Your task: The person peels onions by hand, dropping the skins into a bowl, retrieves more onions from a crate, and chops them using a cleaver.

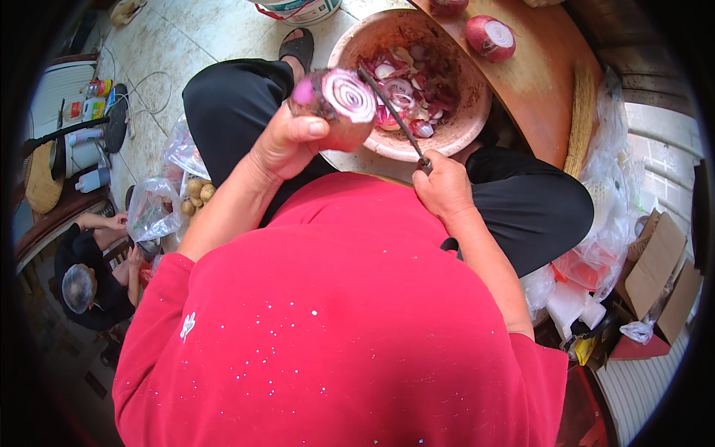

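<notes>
My left hand (296, 137) grips a large red onion (349, 103) whose cut face, with pale and purple rings, is turned upward. Dark, dirty skin still clings to part of its side. In my right hand (445, 184) is a knife (396, 114), seen nearly edge-on, its tip close beside the onion's cut face. Below both hands stands a pinkish basin (466, 134) with a soiled inner wall. Onion skins and cut onion pieces (410, 89) lie in it.
A wooden table (550, 106) at the right bears a trimmed red onion (490, 38). Potatoes (198, 195) and plastic bags (156, 209) sit at my left, near another person (92, 285). A bucket (301, 11) stands beyond the basin. Opened cardboard boxes (653, 274) are at right.
</notes>
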